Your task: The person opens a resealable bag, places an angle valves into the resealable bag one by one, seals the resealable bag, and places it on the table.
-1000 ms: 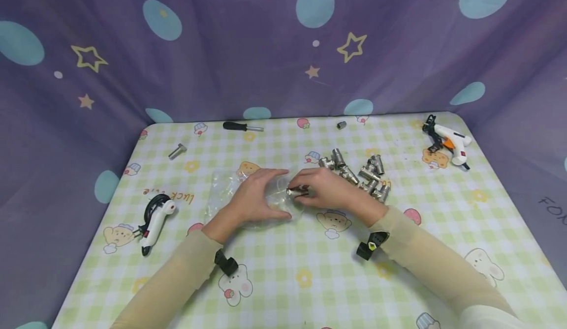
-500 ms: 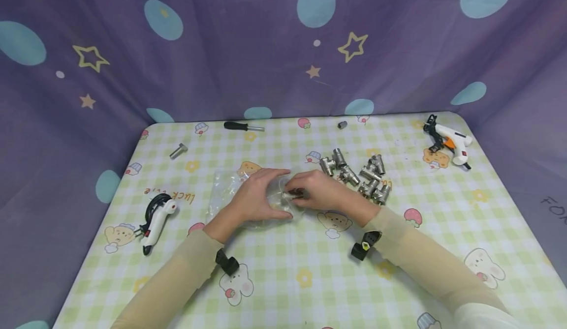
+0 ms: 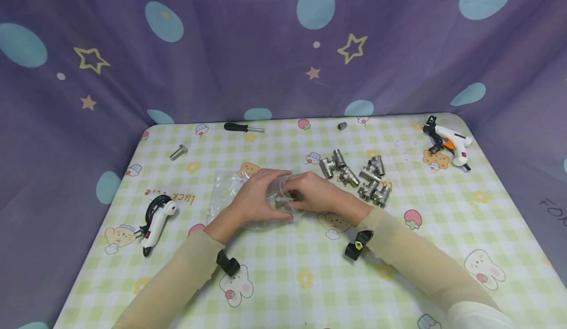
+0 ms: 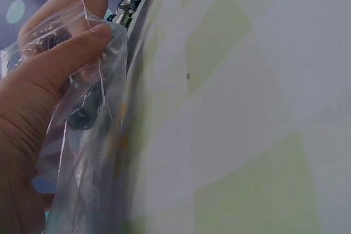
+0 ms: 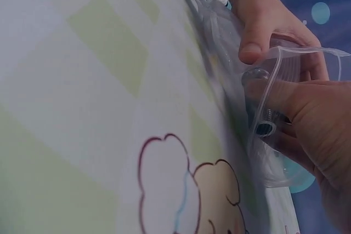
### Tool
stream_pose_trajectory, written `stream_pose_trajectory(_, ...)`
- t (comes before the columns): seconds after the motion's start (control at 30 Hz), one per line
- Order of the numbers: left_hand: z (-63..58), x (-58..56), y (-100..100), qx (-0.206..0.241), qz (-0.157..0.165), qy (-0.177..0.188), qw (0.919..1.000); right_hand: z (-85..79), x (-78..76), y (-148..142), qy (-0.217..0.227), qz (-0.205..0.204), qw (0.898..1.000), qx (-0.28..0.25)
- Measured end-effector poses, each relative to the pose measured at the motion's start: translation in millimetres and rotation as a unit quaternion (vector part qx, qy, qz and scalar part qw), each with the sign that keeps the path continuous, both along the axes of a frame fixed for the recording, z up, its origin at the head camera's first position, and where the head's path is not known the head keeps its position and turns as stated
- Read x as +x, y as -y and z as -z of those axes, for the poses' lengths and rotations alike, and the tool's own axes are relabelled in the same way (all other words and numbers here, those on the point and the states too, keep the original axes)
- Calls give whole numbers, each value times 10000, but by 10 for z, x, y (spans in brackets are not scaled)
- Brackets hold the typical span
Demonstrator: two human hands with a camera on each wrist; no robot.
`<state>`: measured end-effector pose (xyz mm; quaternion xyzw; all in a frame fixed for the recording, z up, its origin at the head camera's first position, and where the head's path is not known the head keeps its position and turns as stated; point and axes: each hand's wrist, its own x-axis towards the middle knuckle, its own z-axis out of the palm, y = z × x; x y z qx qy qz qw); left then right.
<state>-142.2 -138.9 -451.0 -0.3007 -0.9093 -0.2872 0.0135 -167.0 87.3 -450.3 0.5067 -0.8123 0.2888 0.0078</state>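
Gripping clear, thin plastic bag [image 3: 223,186]: left hand [image 3: 252,198], fingers in a wide curve | bag nearer left edge of desk [image 3: 266,280] than right | right hand [image 3: 312,191] pinching silver metal fitting [image 5: 266,129] inside bag's mouth | fitting right of left hand, long axis unclear

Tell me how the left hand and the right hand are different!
The left hand curves around the outside of the clear bag, while the right hand reaches into its opening. The left hand's thumb and fingertips are wide apart; the right hand's are close together, holding a metal piece. Both hands are bare.
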Motion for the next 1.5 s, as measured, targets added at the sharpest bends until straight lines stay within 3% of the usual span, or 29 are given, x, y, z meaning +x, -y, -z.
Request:
stream_pose_trajectory(0.33,15,5,-3,27,43,-127,9999,95,-40,92,138,-71,9998,81)
stream_pose_trajectory(0.6,-2,13,-9,34,12,-27,10000,107,-25,115,168,-129,9997,-103)
stream_pose_trajectory(0.77,8,8,-10,51,-4,75,10000,16,-38,-113,275,1,9994,-213)
stream_pose_trajectory(1.0,25,-23,8,-29,-25,145,9999,-133,-255,-547,259,563,9971,-445)
stream_pose_trajectory(1.23,35,-30,23,-73,-18,104,9999,-282,-448,-841,113,1023,9922,699)
stream_pose_trajectory(1.33,46,-36,30,-111,-10,98,9999,-316,-487,-875,170,1011,9875,1195)
stream_pose_trajectory(1.5,57,-43,30,-79,11,85,9999,-321,-509,-856,-27,858,9839,1567)
